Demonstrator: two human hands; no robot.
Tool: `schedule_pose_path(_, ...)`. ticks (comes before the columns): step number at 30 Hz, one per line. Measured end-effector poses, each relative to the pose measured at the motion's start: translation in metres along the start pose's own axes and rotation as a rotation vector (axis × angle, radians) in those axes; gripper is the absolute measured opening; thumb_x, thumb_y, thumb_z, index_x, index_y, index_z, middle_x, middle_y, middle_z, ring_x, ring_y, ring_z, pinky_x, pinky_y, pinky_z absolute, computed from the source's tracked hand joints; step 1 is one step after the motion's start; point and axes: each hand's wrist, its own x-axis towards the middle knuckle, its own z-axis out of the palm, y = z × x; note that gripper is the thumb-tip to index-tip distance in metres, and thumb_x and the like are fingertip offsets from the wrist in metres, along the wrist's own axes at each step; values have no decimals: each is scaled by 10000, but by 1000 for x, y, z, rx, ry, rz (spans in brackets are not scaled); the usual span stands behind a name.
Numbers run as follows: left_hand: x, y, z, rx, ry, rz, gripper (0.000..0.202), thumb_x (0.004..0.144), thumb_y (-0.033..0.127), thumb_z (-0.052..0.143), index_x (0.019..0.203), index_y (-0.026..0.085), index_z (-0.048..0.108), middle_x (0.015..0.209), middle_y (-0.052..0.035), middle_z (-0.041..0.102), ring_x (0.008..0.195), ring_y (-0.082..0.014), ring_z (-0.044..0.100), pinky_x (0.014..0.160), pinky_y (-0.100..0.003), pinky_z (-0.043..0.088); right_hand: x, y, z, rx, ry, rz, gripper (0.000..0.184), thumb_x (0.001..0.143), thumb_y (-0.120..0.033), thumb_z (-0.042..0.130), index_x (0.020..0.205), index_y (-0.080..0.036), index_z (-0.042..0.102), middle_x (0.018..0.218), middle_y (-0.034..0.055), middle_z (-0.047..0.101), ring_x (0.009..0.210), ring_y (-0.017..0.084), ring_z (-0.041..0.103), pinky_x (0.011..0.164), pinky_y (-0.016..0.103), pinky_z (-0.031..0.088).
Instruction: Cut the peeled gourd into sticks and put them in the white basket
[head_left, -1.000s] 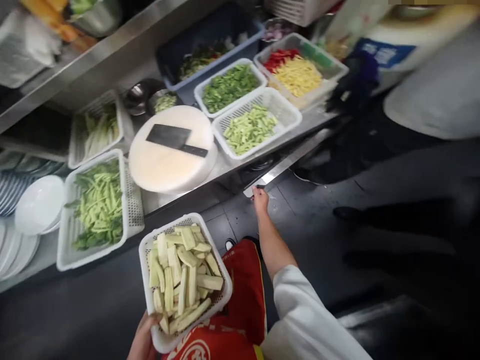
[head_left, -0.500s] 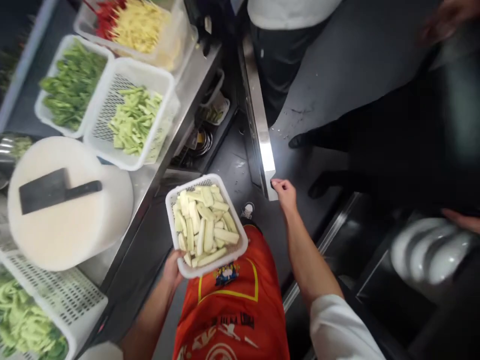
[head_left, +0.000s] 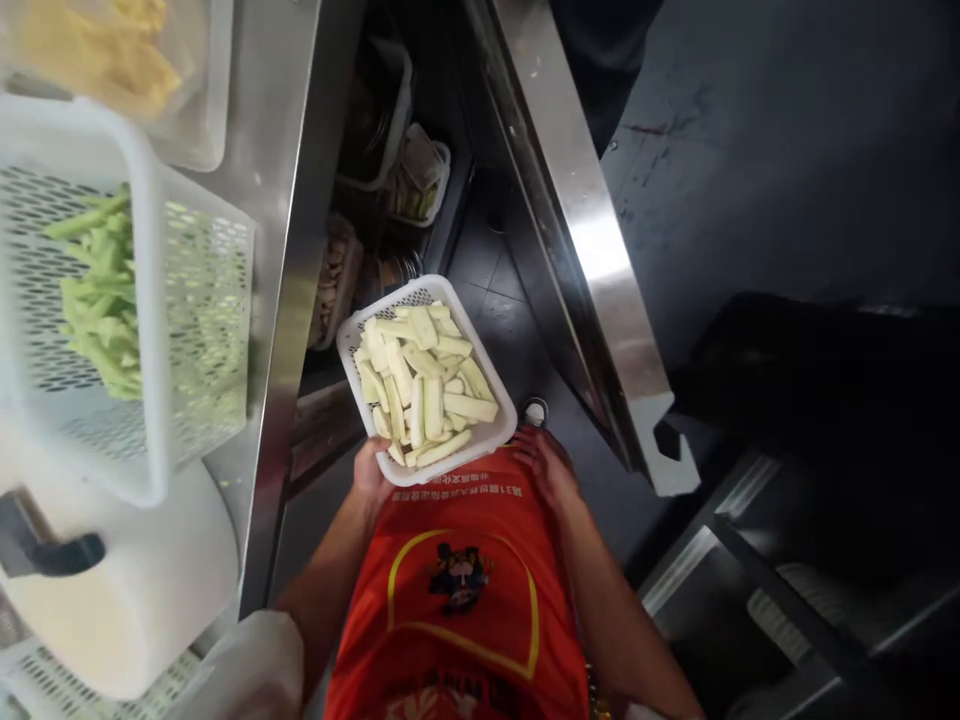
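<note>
A small white perforated basket (head_left: 346, 345) filled with pale cut vegetable strips (head_left: 424, 385) is held low in front of my red apron (head_left: 457, 590). My left hand (head_left: 373, 472) grips the basket's near left corner. My right hand (head_left: 546, 462) lies at the basket's near right corner, fingers curled against its edge and the apron. The basket hangs in front of an open under-counter cabinet, whose shelves hold containers (head_left: 420, 178).
The open steel cabinet door (head_left: 592, 260) juts out on the right. On the steel counter (head_left: 289, 250) at left are a white basket of green strips (head_left: 105, 300), a tub of yellow strips (head_left: 97, 50) and a round white cutting board (head_left: 135, 590) with a cleaver handle (head_left: 52, 552).
My view has dropped towards the open cabinet. My right hand let go of the steel door's corner and came back to the basket. The basket moved forward towards the shelves.
</note>
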Motion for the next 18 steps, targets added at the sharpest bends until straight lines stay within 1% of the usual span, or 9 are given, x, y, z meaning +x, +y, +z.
schedule_pose_path(2,18,7,8,13,-18,-25,623,511,174,581,1121,111,685,1043,-120,772,1197,-396,659,1011,-541,557,1,7,37,64,-119,15,567,636,-604,816,1068,-254,704,1142,93,752,1000,264,725,789,390,625)
schedule_pose_path(4,41,9,22,14,-53,-33,607,523,185,581,1117,109,685,1022,-120,772,1196,-395,659,1014,-548,550,14,3,71,140,-164,-27,650,667,-635,794,1211,-304,661,1295,75,695,1158,266,672,885,407,604)
schedule_pose_path(6,71,7,43,2,-82,-37,593,532,193,582,1108,101,686,960,-122,773,1190,-400,661,1019,-559,539,37,-7,97,174,-111,-112,701,719,-645,755,1323,-325,598,1351,70,659,1217,255,639,949,421,579)
schedule_pose_path(8,108,6,71,-29,-127,-38,592,531,193,575,1102,89,689,912,-126,772,1182,-404,663,1026,-567,529,67,-16,112,156,-54,-206,757,759,-619,740,1421,-328,514,1394,74,627,1245,246,620,1013,439,548)
schedule_pose_path(10,150,6,103,-68,-208,-26,595,530,190,560,1100,80,690,922,-134,772,1181,-405,663,1035,-570,518,96,-19,117,99,-45,-261,832,758,-567,770,1483,-324,442,1422,81,604,1257,244,612,1038,442,534)
schedule_pose_path(11,172,8,119,-84,-253,-14,595,532,189,552,1099,77,690,942,-138,773,1182,-403,663,1039,-569,514,108,-18,116,62,-55,-269,864,748,-548,788,1497,-321,423,1424,87,602,1253,247,615,1031,441,538)
schedule_pose_path(13,216,16,149,-107,-329,23,588,543,190,535,1098,73,689,986,-146,772,1189,-395,661,1045,-562,508,124,-12,107,-20,-84,-260,895,730,-532,807,1504,-308,418,1409,104,612,1214,259,638,987,441,562)
schedule_pose_path(15,257,29,174,-124,-373,75,583,551,189,517,1096,73,687,1026,-152,770,1196,-381,659,1045,-544,509,131,-3,92,-112,-115,-253,863,751,-530,792,1501,-290,439,1387,122,627,1163,269,666,959,451,575)
schedule_pose_path(18,309,53,203,-150,-434,165,602,560,180,489,1122,78,680,1103,-153,761,1208,-343,657,1051,-511,509,133,8,70,-239,-106,-264,733,822,-525,735,1474,-292,494,1340,111,660,1116,262,692,992,452,560)
